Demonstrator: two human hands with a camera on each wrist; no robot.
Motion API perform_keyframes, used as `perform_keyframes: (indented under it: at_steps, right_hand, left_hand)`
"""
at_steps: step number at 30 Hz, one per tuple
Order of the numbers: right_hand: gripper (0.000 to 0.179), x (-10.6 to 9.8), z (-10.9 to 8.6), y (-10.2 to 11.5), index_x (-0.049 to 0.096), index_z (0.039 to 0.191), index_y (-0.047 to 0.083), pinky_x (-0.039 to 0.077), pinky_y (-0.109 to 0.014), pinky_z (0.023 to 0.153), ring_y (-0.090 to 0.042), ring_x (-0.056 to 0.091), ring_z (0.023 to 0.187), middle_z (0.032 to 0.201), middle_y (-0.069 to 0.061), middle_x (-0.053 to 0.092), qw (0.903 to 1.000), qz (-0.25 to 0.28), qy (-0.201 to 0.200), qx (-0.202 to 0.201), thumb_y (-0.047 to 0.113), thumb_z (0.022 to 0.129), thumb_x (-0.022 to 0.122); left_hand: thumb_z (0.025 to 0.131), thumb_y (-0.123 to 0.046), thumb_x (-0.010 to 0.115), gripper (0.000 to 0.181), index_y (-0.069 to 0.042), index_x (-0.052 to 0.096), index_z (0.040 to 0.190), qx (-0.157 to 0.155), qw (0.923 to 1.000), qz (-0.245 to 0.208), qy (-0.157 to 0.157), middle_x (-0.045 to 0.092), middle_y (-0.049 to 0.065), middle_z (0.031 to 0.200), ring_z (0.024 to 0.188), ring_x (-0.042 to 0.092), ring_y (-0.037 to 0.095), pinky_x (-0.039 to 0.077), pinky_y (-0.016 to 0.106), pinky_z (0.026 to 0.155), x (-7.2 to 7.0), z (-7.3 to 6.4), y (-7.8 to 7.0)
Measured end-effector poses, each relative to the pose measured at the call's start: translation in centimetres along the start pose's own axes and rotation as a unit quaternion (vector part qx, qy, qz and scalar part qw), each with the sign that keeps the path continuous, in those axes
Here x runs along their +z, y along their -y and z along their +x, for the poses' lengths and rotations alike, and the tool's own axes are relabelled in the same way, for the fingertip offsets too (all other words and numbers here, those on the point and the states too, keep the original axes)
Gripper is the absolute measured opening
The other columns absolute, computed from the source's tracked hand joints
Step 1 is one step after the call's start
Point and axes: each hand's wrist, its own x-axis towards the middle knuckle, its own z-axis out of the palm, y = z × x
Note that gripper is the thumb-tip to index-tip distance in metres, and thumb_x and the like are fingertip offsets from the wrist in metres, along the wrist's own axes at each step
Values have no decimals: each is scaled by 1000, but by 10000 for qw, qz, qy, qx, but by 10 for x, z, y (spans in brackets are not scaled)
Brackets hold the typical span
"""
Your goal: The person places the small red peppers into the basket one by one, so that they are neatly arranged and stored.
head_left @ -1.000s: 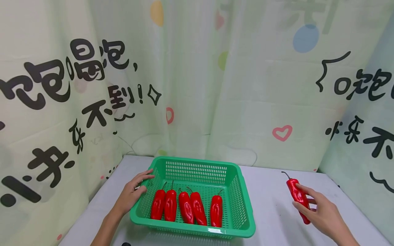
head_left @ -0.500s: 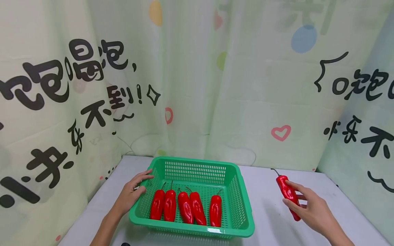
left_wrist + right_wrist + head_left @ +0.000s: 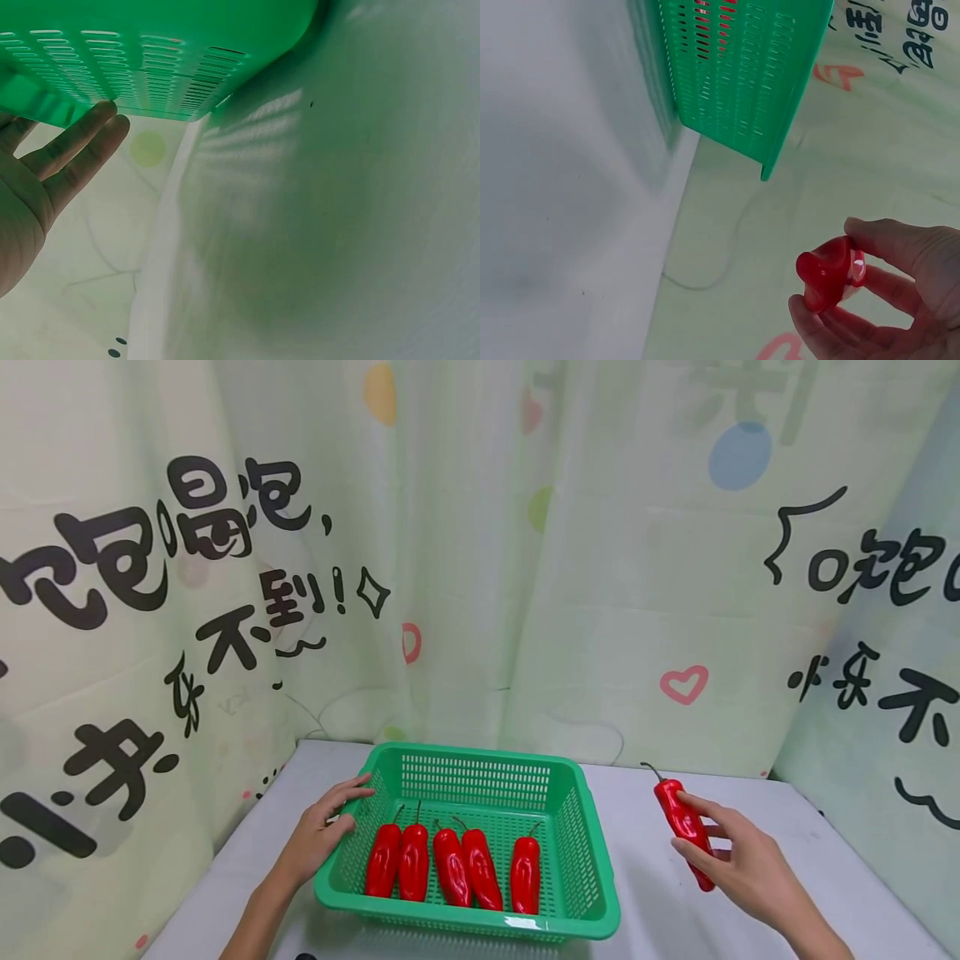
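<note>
My left hand (image 3: 322, 831) rests at the left rim of a green slotted plastic basket (image 3: 600, 877); its fingers are fairly straight, two touching the outer wall (image 3: 247, 45) in the left wrist view. Inside the basket lie several shiny red chili peppers (image 3: 525, 875) with thin dark stems, four grouped at the left and one apart at the right. To the basket's right, my right hand (image 3: 738, 860) pinches another red chili pepper (image 3: 681, 817) between thumb and fingers, tilted with its stem up and leftward. The right wrist view looks at this pepper's (image 3: 829, 274) rounded end.
A white tabletop (image 3: 630, 802) carries the basket. Pale curtains (image 3: 465, 568) printed with black lettering and coloured shapes hang behind the table and along both sides.
My right hand has carried its red chili pepper leftward and slightly up, closer to the basket. The left hand, basket and peppers inside stay in place.
</note>
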Motion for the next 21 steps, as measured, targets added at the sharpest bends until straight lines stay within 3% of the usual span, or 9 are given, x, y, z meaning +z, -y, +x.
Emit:
perform_keyframes:
  at_steps: [12,21]
  right_hand:
    - [79,0,0,21,44,153,4,61,-41,64,-45,64,104,137,-29,51,9994,244,39,-222,28,87,81]
    - [75,2,-1,34,48,150,6,61,-39,63,-36,68,98,134,-27,55,9984,415,79,-375,28,87,82]
  left_hand:
    - [90,6,49,44,-2,67,129,-30,10000,31,-15,53,9,151,140,46,37,49,38,97,-1,0,-3]
    - [90,6,49,44,-3,67,130,-3,10000,55,-9,54,9,151,140,47,29,49,37,97,-1,0,-2]
